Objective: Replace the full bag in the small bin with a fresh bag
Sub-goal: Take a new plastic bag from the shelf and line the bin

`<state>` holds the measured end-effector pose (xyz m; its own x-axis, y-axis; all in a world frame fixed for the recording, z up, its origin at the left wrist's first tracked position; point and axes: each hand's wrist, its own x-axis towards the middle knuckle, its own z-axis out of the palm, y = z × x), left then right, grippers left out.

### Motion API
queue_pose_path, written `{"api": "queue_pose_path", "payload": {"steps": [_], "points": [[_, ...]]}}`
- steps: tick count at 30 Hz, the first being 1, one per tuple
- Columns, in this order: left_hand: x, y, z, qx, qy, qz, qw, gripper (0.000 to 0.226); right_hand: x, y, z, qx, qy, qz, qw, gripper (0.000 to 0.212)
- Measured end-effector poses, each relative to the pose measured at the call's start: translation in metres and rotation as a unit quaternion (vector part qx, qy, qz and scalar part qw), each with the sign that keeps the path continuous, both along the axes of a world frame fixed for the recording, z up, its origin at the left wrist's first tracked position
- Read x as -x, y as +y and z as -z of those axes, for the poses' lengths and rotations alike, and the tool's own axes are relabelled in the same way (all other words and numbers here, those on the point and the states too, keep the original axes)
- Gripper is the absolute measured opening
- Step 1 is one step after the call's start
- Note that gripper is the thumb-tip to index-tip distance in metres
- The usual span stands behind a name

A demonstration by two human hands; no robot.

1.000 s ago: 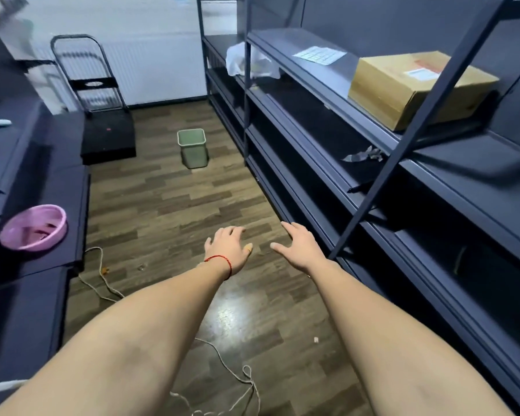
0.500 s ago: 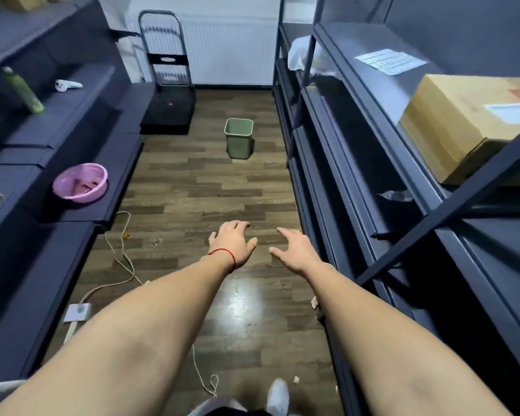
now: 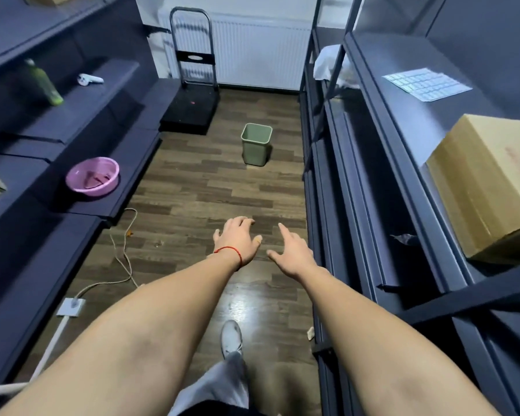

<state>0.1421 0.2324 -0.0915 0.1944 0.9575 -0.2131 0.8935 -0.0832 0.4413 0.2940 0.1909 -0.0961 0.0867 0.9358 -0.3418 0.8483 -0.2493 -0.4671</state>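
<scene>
Reaching ahead, left hand (image 3: 237, 240) and right hand (image 3: 293, 253) are empty, fingers spread. The bin (image 3: 255, 144) stands well ahead on the floor (no bag visible). A cord (image 3: 123, 253) by the left shelf could trip a foot.

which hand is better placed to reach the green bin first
Neither by much; slightly the left. Both hands are empty, open and far short of the bin up the aisle. The left hand lies almost in line below it, while the right hand sits further right, close beside the shelving.
</scene>
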Motion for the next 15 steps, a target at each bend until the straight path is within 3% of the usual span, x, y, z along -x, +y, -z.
{"api": "queue_pose_path", "payload": {"steps": [5, 15], "points": [[0.002, 0.074, 0.015, 0.012, 0.005, -0.01, 1.0, 0.049, -0.012, 0.09, 0.005, -0.012, 0.014, -0.008, 1.0, 0.071], [-0.01, 0.254, 0.0, 0.009, 0.008, 0.014, 1.0, 0.049, -0.018, 0.259, -0.009, -0.018, 0.024, 0.02, 0.999, 0.079]]}}
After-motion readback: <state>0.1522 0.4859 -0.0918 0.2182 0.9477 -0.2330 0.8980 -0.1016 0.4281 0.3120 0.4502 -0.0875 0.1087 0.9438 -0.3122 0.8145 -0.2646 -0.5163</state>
